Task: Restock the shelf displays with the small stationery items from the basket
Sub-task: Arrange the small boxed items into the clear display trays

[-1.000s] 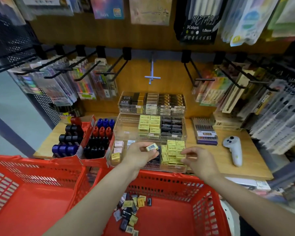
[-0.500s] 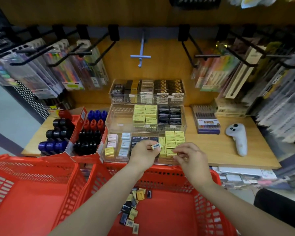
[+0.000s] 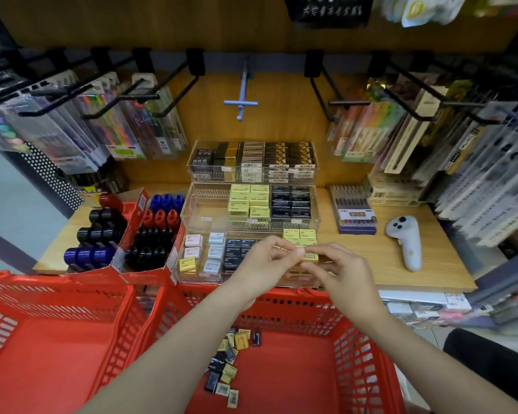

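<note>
Both hands meeting above the front acrylic tray (image 3: pixel 189 276), fingertips together. Left hand (image 3: pixel 266 265) curled, thumb and forefinger pinching a small yellow box (image 3: pixel 310 256) at its left end; right hand (image 3: pixel 340 273) curled too, fingers touching the same box from 3 o'clock, grip on it not clear enough to call. Box held just over the tray's right-hand column of yellow boxes (image 3: pixel 299 236), partly hidden behind the fingers. Same tray, toward 9 o'clock from the hands: dark boxes, pale blue boxes, pink boxes, one yellow box at the left front corner. At 12 o'clock from the hands, middle tray (image 3: pixel 205 210) with yellow and black boxes on its right half, left half bare; further at 12, back tray (image 3: pixel 251 158) packed with black and gold boxes. At 6 o'clock, red basket (image 3: pixel 356 369) under both forearms, loose small boxes (image 3: pixel 226 363) scattered on its floor near centre. Second red basket (image 3: pixel 57 339) alongside at 8 o'clock. At 9 o'clock on the bench (image 3: pixel 386 252), red cardboard displays (image 3: pixel 138 234) holding black, blue and red round items. At 3 o'clock, white controller (image 3: pixel 405 242) lying on the bench, boxed pen set (image 3: pixel 355 212) just beyond it at 1 o'clock. Black hooks (image 3: pixel 174 88) with hanging pen packs across the wooden back panel at 10 through 2 o'clock.
</note>
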